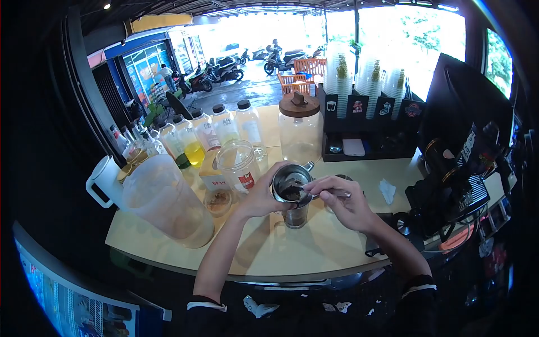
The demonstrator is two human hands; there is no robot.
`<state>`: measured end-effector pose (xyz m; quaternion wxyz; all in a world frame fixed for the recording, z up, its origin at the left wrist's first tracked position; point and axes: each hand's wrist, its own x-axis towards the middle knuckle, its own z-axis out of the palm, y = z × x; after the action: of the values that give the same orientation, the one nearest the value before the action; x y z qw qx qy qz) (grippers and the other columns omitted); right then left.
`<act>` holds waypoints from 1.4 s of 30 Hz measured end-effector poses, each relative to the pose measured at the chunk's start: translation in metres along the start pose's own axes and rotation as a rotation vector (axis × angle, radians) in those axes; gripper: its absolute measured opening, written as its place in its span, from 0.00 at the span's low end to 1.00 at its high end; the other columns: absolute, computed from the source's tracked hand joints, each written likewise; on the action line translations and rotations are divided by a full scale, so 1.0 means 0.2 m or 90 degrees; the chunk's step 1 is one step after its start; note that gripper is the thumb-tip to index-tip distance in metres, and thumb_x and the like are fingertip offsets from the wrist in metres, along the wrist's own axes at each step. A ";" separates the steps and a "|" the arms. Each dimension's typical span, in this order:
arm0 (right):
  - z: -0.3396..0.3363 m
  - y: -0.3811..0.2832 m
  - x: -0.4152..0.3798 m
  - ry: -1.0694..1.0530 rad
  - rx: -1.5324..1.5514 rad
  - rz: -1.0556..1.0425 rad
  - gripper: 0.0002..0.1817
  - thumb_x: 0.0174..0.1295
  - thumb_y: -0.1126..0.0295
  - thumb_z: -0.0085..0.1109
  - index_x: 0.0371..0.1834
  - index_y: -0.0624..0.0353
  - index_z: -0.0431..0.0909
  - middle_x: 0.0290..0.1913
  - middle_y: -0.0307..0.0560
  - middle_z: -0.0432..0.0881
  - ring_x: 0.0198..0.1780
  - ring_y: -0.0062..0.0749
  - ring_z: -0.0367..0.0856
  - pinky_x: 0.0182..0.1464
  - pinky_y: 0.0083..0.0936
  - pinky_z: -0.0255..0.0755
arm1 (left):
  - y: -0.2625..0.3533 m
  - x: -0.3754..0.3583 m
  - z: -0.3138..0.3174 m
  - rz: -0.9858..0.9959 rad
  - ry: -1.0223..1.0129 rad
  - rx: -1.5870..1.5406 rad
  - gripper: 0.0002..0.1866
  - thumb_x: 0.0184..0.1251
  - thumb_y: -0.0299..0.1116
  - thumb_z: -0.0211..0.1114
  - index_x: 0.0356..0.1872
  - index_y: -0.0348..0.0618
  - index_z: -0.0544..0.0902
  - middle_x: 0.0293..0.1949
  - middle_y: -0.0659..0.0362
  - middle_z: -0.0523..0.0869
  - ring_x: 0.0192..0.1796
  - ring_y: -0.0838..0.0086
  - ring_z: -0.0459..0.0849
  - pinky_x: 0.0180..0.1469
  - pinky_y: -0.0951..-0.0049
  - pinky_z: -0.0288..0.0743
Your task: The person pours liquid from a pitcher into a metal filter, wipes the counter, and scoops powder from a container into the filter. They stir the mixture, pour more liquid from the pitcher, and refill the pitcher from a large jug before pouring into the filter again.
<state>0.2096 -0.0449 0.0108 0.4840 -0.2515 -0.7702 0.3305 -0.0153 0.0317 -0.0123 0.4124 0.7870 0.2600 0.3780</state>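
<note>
So from my end of the feed, closest up there's a clear glass (296, 219) on the bench (252, 253), with the metal pitcher (291, 173) right above it; can't tell if they touch. Left hand (259, 197) is wrapped around the pitcher's side, right hand (349, 209) is pinching a spoon (346, 195) that dips inside, where I see dark stuff. Off to the left I've got a big cloudy jug (160, 194), then a clear jar (237, 158) with a red logo. Further back: a row of bottles (223, 122), a wood-lidded jar (300, 137) and stacked plastic cups (338, 73). Way out past the bench, parked motorbikes (225, 70).
</note>
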 end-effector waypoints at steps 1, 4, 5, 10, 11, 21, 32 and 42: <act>0.00 0.00 0.00 -0.001 0.000 -0.001 0.09 0.69 0.75 0.49 0.46 0.68 0.75 0.52 0.52 0.80 0.52 0.33 0.81 0.56 0.28 0.77 | 0.01 0.00 -0.01 -0.008 -0.014 0.019 0.48 0.34 0.27 0.78 0.65 0.46 0.65 0.57 0.58 0.76 0.62 0.69 0.74 0.66 0.68 0.65; 0.01 0.00 0.01 0.026 0.067 0.010 0.08 0.70 0.74 0.48 0.47 0.67 0.73 0.53 0.52 0.79 0.55 0.30 0.79 0.59 0.28 0.74 | 0.00 0.01 -0.03 0.025 -0.060 -0.002 0.50 0.35 0.26 0.79 0.66 0.45 0.64 0.60 0.58 0.74 0.64 0.71 0.72 0.69 0.67 0.63; 0.01 -0.02 0.02 0.034 0.134 0.028 0.08 0.71 0.74 0.46 0.47 0.66 0.72 0.52 0.52 0.79 0.55 0.29 0.78 0.59 0.28 0.73 | 0.00 0.01 -0.03 0.024 -0.062 -0.002 0.50 0.35 0.26 0.79 0.66 0.45 0.64 0.60 0.58 0.74 0.64 0.71 0.72 0.69 0.67 0.63; -0.02 -0.03 0.03 0.013 0.167 0.040 0.08 0.73 0.73 0.42 0.48 0.64 0.69 0.52 0.53 0.78 0.55 0.27 0.77 0.58 0.28 0.72 | 0.03 0.03 -0.03 0.064 -0.058 0.057 0.47 0.32 0.27 0.76 0.64 0.46 0.66 0.57 0.56 0.76 0.61 0.66 0.75 0.65 0.66 0.66; -0.01 -0.04 0.04 0.030 0.179 0.028 0.08 0.73 0.72 0.41 0.48 0.64 0.68 0.52 0.53 0.78 0.54 0.27 0.78 0.58 0.28 0.72 | 0.04 0.03 -0.03 0.064 -0.058 0.057 0.47 0.32 0.27 0.76 0.64 0.46 0.66 0.57 0.56 0.76 0.61 0.66 0.75 0.65 0.66 0.66; -0.09 0.00 0.04 0.005 0.189 0.066 0.09 0.74 0.69 0.39 0.46 0.63 0.67 0.50 0.54 0.80 0.48 0.26 0.81 0.53 0.24 0.74 | 0.08 0.03 -0.03 0.091 -0.048 0.111 0.45 0.31 0.29 0.76 0.62 0.49 0.70 0.57 0.56 0.77 0.62 0.60 0.73 0.67 0.61 0.63; -0.13 -0.01 0.10 -0.007 0.192 0.021 0.13 0.75 0.66 0.39 0.47 0.65 0.70 0.47 0.53 0.82 0.45 0.24 0.81 0.50 0.23 0.74 | 0.13 0.01 -0.02 0.090 -0.037 0.174 0.47 0.30 0.30 0.76 0.62 0.53 0.69 0.55 0.59 0.80 0.60 0.59 0.72 0.69 0.59 0.58; -0.14 -0.10 0.09 -0.062 0.031 0.035 0.15 0.74 0.68 0.42 0.44 0.68 0.78 0.42 0.45 0.83 0.41 0.20 0.80 0.47 0.21 0.75 | 0.14 0.00 -0.01 0.117 -0.034 0.181 0.45 0.31 0.30 0.77 0.62 0.52 0.69 0.58 0.59 0.78 0.61 0.59 0.72 0.68 0.59 0.59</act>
<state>0.2257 -0.0379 0.0445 0.4429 -0.2441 -0.7773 0.3743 -0.0154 0.0179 0.0122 0.2670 0.8678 0.2266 0.3526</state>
